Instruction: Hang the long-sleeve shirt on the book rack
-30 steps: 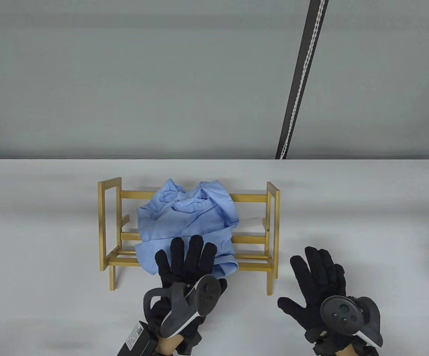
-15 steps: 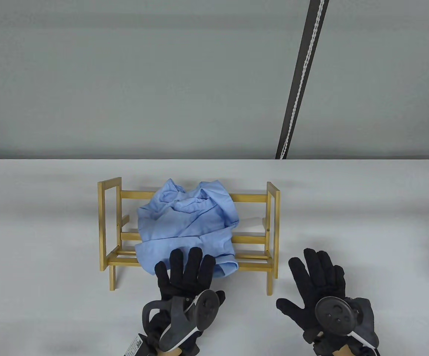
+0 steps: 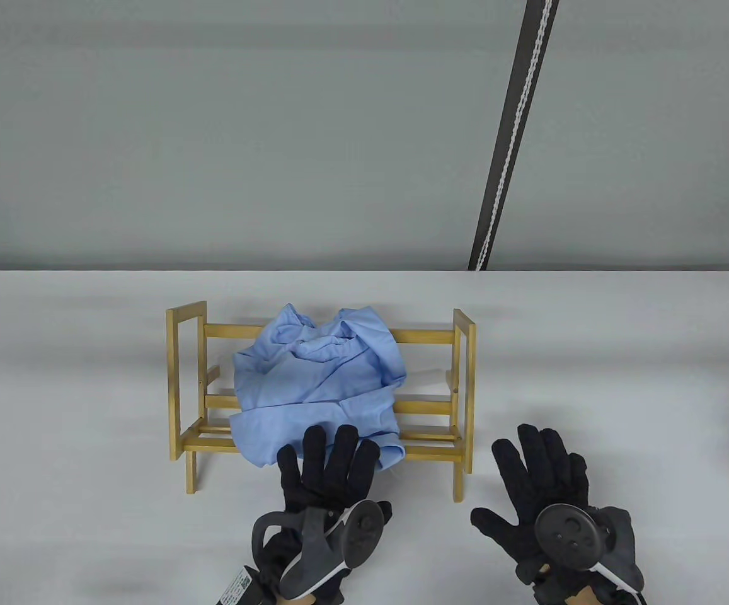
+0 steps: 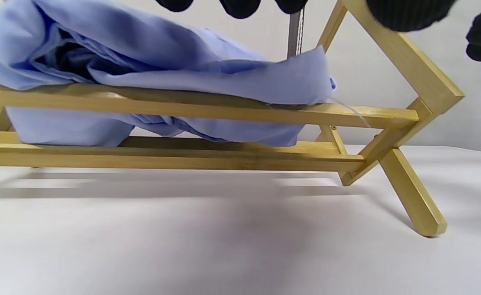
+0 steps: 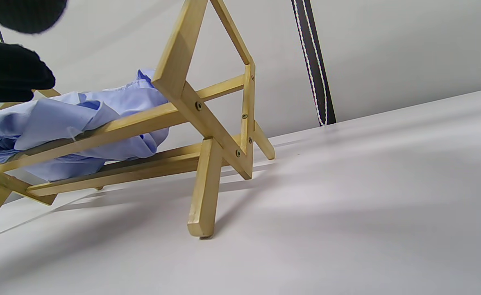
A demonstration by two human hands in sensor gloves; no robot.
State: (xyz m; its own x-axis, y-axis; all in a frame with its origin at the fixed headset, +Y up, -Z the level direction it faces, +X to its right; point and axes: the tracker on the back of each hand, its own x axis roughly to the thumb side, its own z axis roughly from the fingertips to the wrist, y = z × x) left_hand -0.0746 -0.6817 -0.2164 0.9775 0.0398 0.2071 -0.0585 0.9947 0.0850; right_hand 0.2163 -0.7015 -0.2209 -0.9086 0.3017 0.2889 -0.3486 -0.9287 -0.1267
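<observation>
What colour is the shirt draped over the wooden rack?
Light blue, plain with no pattern: the shirt shows best in the table view, bunched across the rack.

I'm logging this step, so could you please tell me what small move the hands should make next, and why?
Probably draw both hands back: the shirt already lies bunched over the rack's rails, and the left hand and right hand are spread flat, gripping nothing.

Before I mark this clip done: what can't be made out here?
- Table view: the left hand covers the shirt hem, so contact between them cannot be told.
- Left wrist view: the fingers are cut by the top edge.
- All views: sleeves lost in the bunched folds.
- Table view: the rack back feet are hidden by the shirt and frame.
</observation>
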